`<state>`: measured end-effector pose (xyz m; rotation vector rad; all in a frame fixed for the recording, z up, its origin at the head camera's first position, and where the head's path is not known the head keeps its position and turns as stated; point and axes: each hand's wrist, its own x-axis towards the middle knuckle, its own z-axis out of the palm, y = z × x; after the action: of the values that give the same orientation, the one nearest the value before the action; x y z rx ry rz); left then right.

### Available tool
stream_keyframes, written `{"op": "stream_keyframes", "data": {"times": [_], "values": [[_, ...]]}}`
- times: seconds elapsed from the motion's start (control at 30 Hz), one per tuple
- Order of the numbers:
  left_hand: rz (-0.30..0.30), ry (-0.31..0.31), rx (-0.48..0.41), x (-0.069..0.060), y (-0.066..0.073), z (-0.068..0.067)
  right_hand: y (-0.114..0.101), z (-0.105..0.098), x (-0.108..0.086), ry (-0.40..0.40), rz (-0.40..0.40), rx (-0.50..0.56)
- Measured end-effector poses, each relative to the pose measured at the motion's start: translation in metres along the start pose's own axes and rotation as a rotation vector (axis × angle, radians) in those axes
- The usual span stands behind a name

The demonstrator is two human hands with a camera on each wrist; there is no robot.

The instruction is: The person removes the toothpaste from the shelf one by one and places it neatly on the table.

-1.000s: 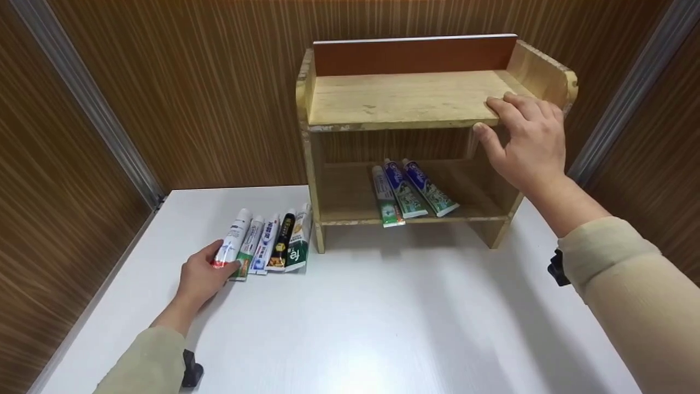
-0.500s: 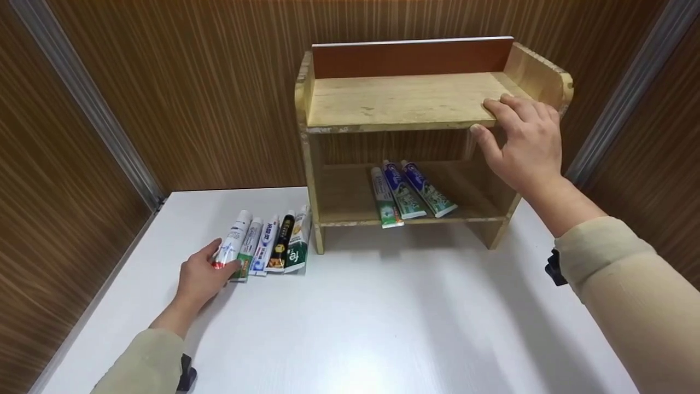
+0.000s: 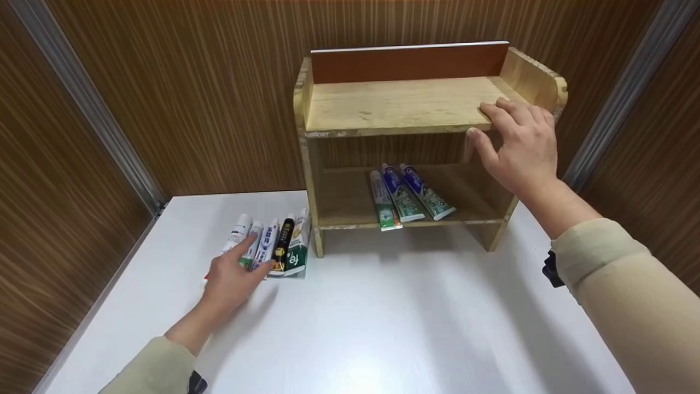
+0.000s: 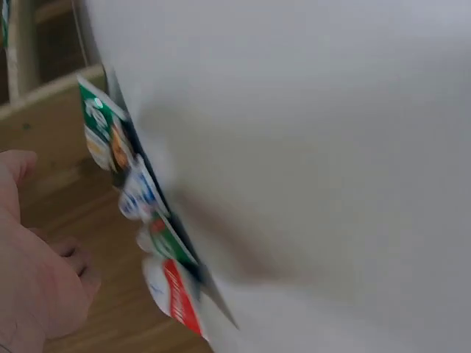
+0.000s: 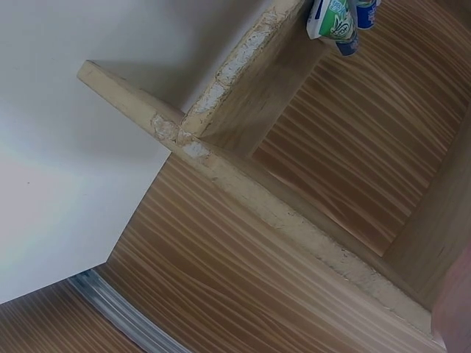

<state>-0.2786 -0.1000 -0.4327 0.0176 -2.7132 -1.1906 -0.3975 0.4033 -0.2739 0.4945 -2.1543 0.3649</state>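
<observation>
Five-fingered and spread, my left hand [image 3: 229, 284] hovers over the near ends of a row of toothpaste tubes on the table. From left to right lie a white tube with a red end [image 4: 173, 294], a white-and-green tube [image 4: 171, 239], a white-and-blue tube [image 3: 268, 241], a black tube [image 3: 283, 241] and a dark green-and-white tube [image 3: 297, 251]. The hand hides parts of the left ones and grips nothing. My right hand [image 3: 525, 145] rests on the right front of the wooden shelf's top board [image 3: 394, 104], its thumb at the front edge.
The two-tier wooden shelf [image 3: 314, 180] stands against the wood-grain back wall [image 3: 219, 109]. Its lower board holds a grey-and-green tube [image 3: 385, 202] and two blue-and-green tubes, left [image 3: 402, 194] and right [image 3: 427, 194]. The white table [image 3: 355, 312] extends in front.
My left hand has left the white-and-red tube at the row's left end and shifted right, its fingers spreading. The right hand stays on the shelf; the head view has tilted slightly.
</observation>
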Motion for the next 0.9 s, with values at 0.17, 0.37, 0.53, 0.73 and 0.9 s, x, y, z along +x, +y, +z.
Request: {"op": "stream_keyframes", "data": {"times": [0.17,0.37,0.53,0.73,0.9], "values": [[0.083,-0.018,-0.023,-0.004,0.030,0.019,-0.001,0.002,-0.001,0.000,0.006,0.002],[0.208,-0.016,-0.017,-0.004,0.059,0.041,-0.001,0.005,-0.002,-0.017,0.016,-0.005],[0.283,-0.031,-0.077,0.002,0.082,0.057,-0.002,0.006,-0.001,-0.007,0.011,-0.004],[0.337,-0.037,-0.136,0.012,0.106,0.075,-0.002,0.006,-0.001,0.000,0.004,-0.001],[0.304,-0.049,-0.196,0.022,0.122,0.089,-0.002,0.004,-0.001,0.001,0.013,-0.005]]}}
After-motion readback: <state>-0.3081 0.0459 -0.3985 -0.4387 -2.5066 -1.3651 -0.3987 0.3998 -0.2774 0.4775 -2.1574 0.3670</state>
